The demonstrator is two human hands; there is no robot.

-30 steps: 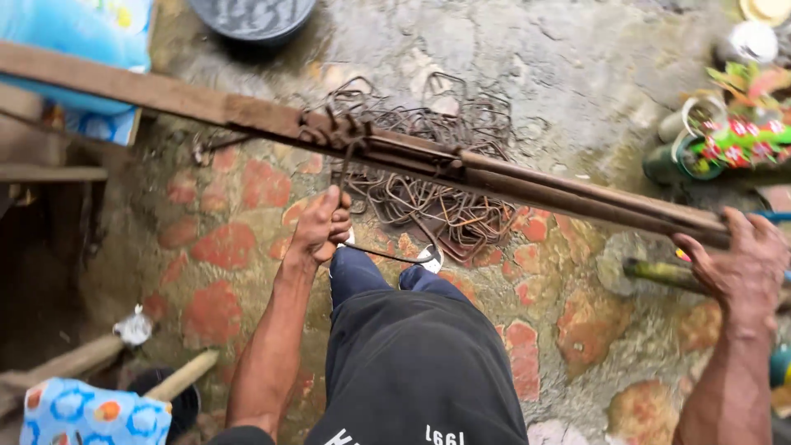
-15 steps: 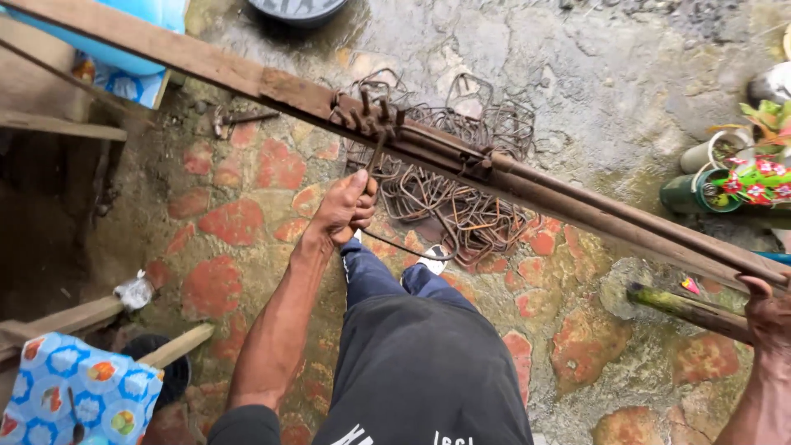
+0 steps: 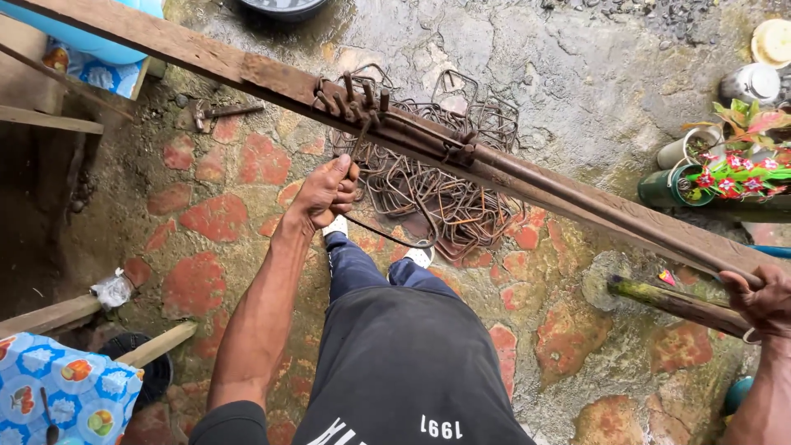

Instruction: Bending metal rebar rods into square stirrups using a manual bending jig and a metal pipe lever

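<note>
Rusty, rough metal rod (image 3: 577, 194); weathered wooden plank (image 3: 206, 58); rusted wire stirrups (image 3: 437, 189); rough stone floor (image 3: 535, 49).

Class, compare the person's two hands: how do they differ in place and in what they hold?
The left hand grips a thin bent steel rod below the plank bench, near the pegs. The right hand grasps the long lever bar at its far end, by the frame edge. Both are closed in a fist.

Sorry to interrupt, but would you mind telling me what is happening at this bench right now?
A person stands over a long wooden plank fitted with metal pegs. The left hand grips a thin steel rod just below the pegs, while the right hand holds the end of a long bar lying along the plank. A pile of bent wire stirrups lies on the stone floor beneath.
</note>
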